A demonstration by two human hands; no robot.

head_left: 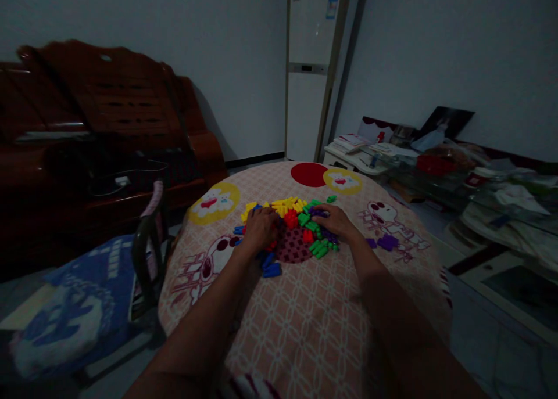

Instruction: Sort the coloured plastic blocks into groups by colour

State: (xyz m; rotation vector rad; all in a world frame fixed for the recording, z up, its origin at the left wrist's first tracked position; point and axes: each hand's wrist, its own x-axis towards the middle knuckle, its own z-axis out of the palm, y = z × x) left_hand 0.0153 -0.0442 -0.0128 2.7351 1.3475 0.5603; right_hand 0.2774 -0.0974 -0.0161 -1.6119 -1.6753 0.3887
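Small plastic pieces [291, 218] in five colours lie heaped on a round, cloth-covered desk [300, 323]. Around it, one chair [148, 259] stands close at the left, with blue fabric [93, 300] on it; behind that is a wooden settee [126, 105]. Straight ahead, in the corner, rises a tall white unit [307, 111]. To the right, a low stand [442, 185] is crowded with papers [349, 142], a red bag [436, 165] and other clutter, all apart from the heap. Only the hands themselves stand in the way, covering some of the pieces.

The heap sits toward the middle of the desk, between and under the two hands. The left hand [261, 229] is over its left side, fingers bent down among blue and red pieces; the right hand [335, 220] reaches in from the right, fingertips at purple ones beside the green. Whether either grasps a piece I cannot tell.

Yellow pieces [288, 204] line the far edge, too overlapped to count, as are the rest. One green piece [332, 198] lies alone beyond the right hand; two purple clumps [387, 242] lie to its right.
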